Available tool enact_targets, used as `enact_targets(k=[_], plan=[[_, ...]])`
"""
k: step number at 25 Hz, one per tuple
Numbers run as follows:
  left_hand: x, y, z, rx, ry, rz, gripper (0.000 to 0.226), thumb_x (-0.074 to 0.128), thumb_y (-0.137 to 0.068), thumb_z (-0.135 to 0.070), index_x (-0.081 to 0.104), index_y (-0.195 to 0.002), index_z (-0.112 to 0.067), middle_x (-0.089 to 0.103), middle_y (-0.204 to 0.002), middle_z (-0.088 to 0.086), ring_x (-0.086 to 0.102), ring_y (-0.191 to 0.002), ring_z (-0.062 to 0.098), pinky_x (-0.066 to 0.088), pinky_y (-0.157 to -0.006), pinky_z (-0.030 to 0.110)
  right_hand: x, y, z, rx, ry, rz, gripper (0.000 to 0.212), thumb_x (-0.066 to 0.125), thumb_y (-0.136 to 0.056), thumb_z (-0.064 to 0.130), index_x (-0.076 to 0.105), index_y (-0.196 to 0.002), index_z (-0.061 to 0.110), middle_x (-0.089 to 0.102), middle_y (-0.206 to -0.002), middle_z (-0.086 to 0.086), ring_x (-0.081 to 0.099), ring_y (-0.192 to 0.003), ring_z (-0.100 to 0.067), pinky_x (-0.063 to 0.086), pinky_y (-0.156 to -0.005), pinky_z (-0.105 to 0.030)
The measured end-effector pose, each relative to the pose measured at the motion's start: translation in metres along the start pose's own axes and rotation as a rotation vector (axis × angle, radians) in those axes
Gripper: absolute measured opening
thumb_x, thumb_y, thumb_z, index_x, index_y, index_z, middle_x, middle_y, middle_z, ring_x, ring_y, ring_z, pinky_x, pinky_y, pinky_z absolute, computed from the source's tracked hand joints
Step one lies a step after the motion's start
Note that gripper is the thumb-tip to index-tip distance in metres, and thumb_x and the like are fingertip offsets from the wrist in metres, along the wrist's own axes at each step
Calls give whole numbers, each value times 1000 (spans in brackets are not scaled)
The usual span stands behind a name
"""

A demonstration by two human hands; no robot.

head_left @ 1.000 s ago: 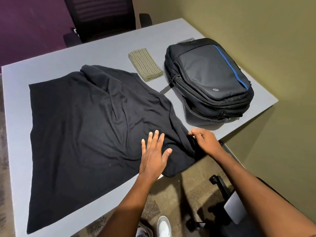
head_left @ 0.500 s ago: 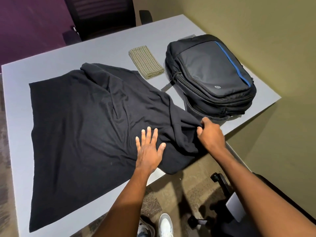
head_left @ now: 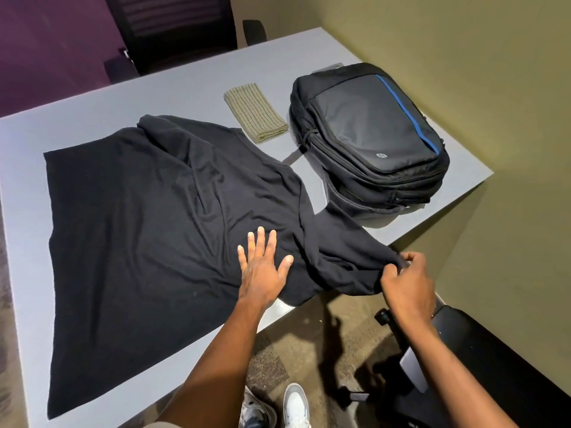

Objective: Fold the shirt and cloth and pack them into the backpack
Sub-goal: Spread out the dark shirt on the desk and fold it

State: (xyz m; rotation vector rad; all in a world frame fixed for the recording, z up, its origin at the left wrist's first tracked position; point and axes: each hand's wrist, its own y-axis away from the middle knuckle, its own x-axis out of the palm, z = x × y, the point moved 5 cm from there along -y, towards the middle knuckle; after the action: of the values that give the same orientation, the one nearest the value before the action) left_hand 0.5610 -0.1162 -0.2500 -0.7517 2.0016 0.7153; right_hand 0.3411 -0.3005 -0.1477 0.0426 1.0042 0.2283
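**Shirt sleeve drawn out past worktop edge**

Head view, change from earlier frames: the right hand [head_left: 404, 281] has moved from beside the backpack out to the near right, past the worktop [head_left: 191, 84] edge, pulling the sleeve [head_left: 346, 257] out taut with it. The sleeve, bunched half a second ago, now lies stretched flat. The left hand [head_left: 264, 265] has stayed pressed on the shirt at much the same spot. Backpack and cloth have not moved.

Grips: left hand flat, fingers straight and spread, palm down on the fabric. Right hand pinching the sleeve end between thumb and curled fingers.

Shirt [head_left: 139, 227]: black, spread across the worktop's left and middle, lightly creased, far sleeve folded over at the top, lower right part overhanging the near edge.

Cloth [head_left: 255, 115]: olive, dark-striped, folded into a narrow rectangle, lying between shirt and backpack, apart from both.

Backpack [head_left: 374, 137]: black with a blue stripe, lying flat at the worktop's right end, zips closed.

Surroundings: grey worktop; black chair [head_left: 173, 29] at the far side; olive wall right, purple wall left; patterned carpet and the person's white shoes [head_left: 295, 406] below.
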Motion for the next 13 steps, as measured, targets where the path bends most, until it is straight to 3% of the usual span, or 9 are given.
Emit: enact_targets(k=[4, 6, 9, 11, 13], plan=[[-7, 7, 5, 40, 103, -47, 66, 30, -104, -53, 14, -160, -22, 1, -169, 0, -11, -154, 19, -5, -125, 48, 17, 10, 42, -379, 24, -18, 44, 67, -89, 37, 52, -123, 15, 58, -115, -9, 60, -100, -32, 52, -81, -43], [-13, 16, 14, 51, 47, -128, 64, 25, -103, -52, 21, -159, -22, 10, -168, 0, -6, -155, 19, 2, -125, 50, 49, 13, 61, -511, 119, 180, 53, 71, -85, 44, 55, -126, 15, 60, -117, -9, 55, -110, -33, 46, -90, -43], [-24, 29, 41, -40, -91, -217, 66, 17, -100, -55, 24, -158, -23, 13, -167, 1, -3, -155, 22, -2, -124, 53, 92, 12, 67, -463, 312, 471, 72, 74, -79, 58, 48, -132, 17, 62, -124, -6, 50, -118, -36, 42, -95, -46], [-27, 34, 60, -112, -150, -188, 70, 12, -98, -59, 21, -159, -25, 11, -168, 1, -3, -155, 25, -2, -123, 56, 100, 10, 64, -471, 374, 508, 57, 71, -84, 51, 50, -124, 17, 64, -119, -9, 55, -114, -37, 46, -87, -44], [-24, 37, 72, -116, -202, -151, 73, 9, -96, -63, 17, -160, -28, 7, -168, 1, -3, -155, 27, 0, -123, 58, 99, 5, 58, -488, 427, 501, 26, 60, -94, 37, 48, -103, 16, 64, -106, -16, 60, -104, -41, 45, -73, -42]])
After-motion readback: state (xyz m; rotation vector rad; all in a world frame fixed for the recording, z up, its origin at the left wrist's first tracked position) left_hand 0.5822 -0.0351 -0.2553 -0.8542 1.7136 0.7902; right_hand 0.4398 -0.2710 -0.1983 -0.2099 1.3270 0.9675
